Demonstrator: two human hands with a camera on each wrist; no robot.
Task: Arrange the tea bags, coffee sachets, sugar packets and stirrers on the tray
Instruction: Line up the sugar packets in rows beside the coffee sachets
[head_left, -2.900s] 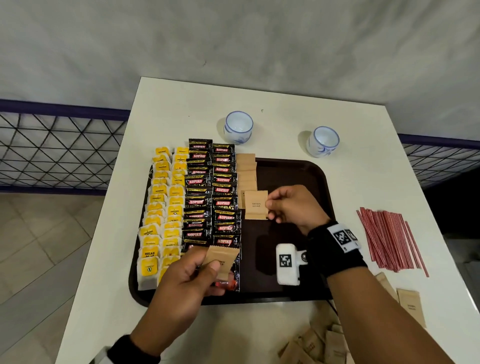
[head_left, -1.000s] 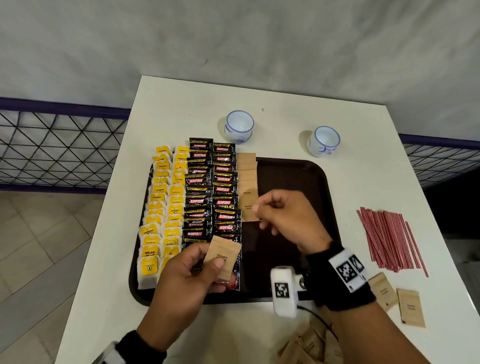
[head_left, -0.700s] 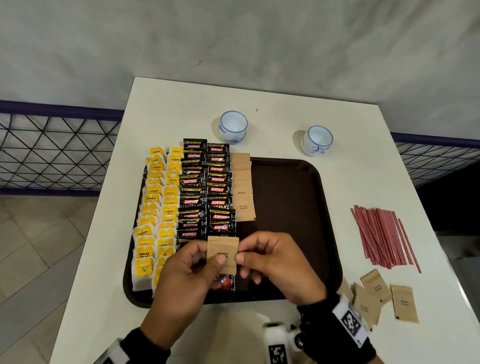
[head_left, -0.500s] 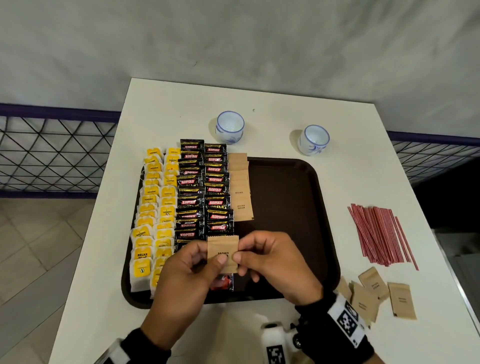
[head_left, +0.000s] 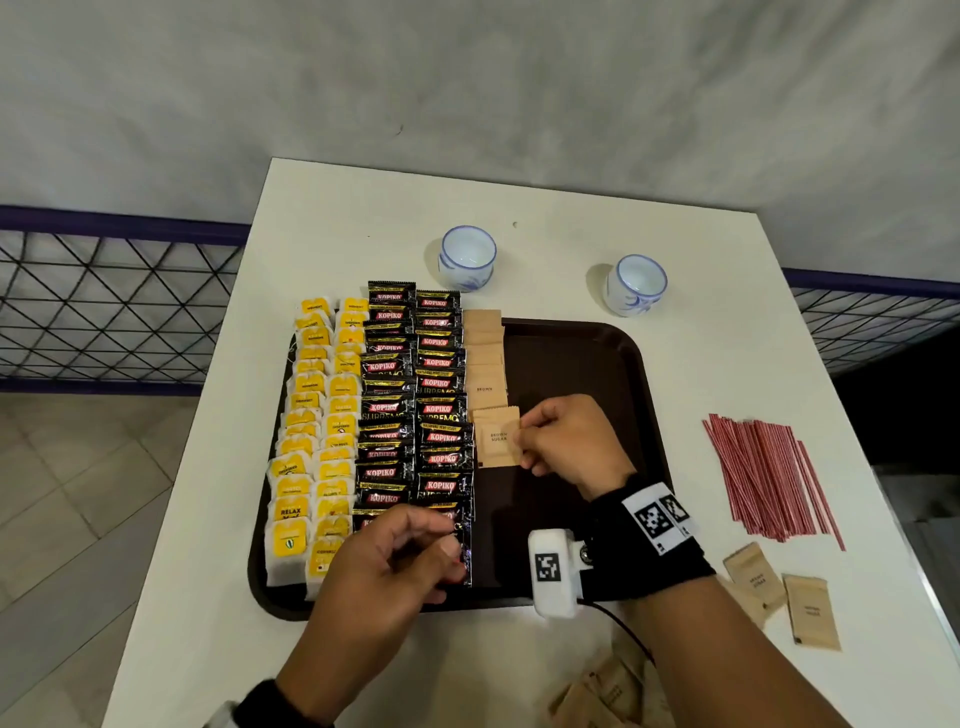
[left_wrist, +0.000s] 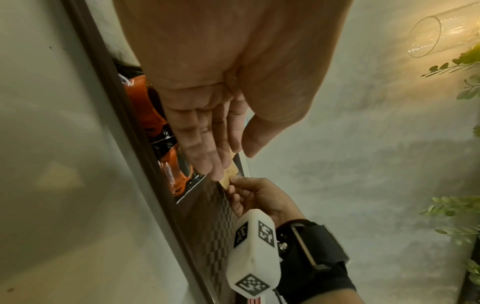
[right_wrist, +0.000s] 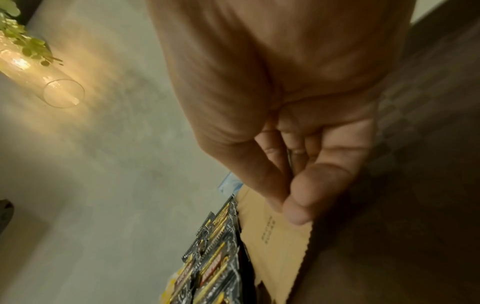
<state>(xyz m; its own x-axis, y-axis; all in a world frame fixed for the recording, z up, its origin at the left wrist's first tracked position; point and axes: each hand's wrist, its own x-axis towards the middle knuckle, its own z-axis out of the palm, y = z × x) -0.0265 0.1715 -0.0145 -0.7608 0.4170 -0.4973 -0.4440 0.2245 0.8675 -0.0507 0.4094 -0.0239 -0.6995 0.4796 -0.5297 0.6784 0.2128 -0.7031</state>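
Leftmost on brown tray (head_left: 631, 374): two rows of yellow tea bags (head_left: 317, 431), then two rows of black Kopiko coffee sachets (head_left: 415, 395), then a column of brown sugar packets (head_left: 484, 358). Left hand (head_left: 389, 571) loosely curled over nearest sachets, holding nothing. Right hand (head_left: 571, 441) pinching a brown sugar packet (head_left: 496, 439) at column's near end. Further right on white counter (head_left: 711, 364): red stirrers (head_left: 769, 478), loose sugar packets (head_left: 810, 613).

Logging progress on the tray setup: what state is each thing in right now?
Tea bags: two columns on tray.
Coffee sachets: two columns on tray.
Sugar packet: pinched by right hand, at the sugar column's near end.
Stirrers: on table, off tray.
Loose sugar packets: on table.
Left hand: empty.
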